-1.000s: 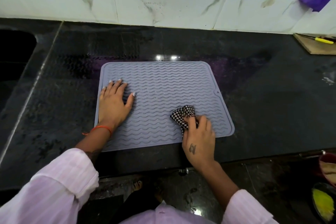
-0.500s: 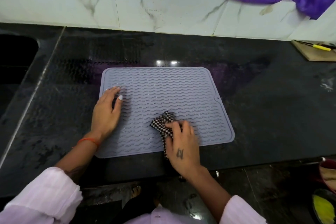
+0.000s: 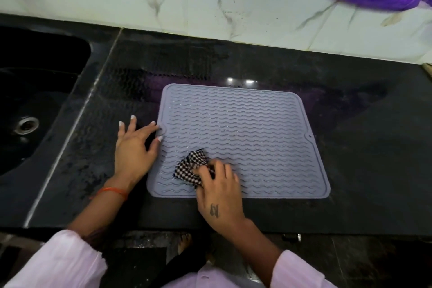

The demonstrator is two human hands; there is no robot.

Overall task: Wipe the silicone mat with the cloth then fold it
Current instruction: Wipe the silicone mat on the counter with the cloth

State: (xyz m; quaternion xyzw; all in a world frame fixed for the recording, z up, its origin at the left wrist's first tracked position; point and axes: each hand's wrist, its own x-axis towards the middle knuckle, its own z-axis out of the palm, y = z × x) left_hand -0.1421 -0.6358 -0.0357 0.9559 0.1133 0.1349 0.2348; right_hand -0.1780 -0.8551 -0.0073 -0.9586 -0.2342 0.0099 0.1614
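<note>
Wiping stage, judged partly done; fold not yet started. The silicone mat (image 3: 240, 142) is laid fully flat on the black desk (image 3: 364, 147), no corner lifted, no crease seen. The checked cloth (image 3: 190, 167) is bunched up and pressed onto the near-left part of the mat by the right hand (image 3: 218, 196), fingers curled over it with the cloth gripped beneath. How much of the mat is already wiped cannot be told; faint shiny streaks are seen between the ridges at the left and near part, possibly moisture. Far and right areas are judged likely left to be covered, then the fold.

The left hand (image 3: 135, 147) is placed flat on the desk at the mat's left edge, fingers spread and straight, nothing held; fingertips (image 3: 153, 123) are touching the edge near the small notch, seemingly to steady the mat.

Mat look: grey-lilac, rectangular, rounded corners, raised rim, wavy ridges across the whole surface, a small round hole tab at the right edge. Soft and floppy handling is expected. It is positioned mid-desk, to the right of the sink (image 3: 42, 91), with the tiled wall (image 3: 210, 7) at the far side.
</note>
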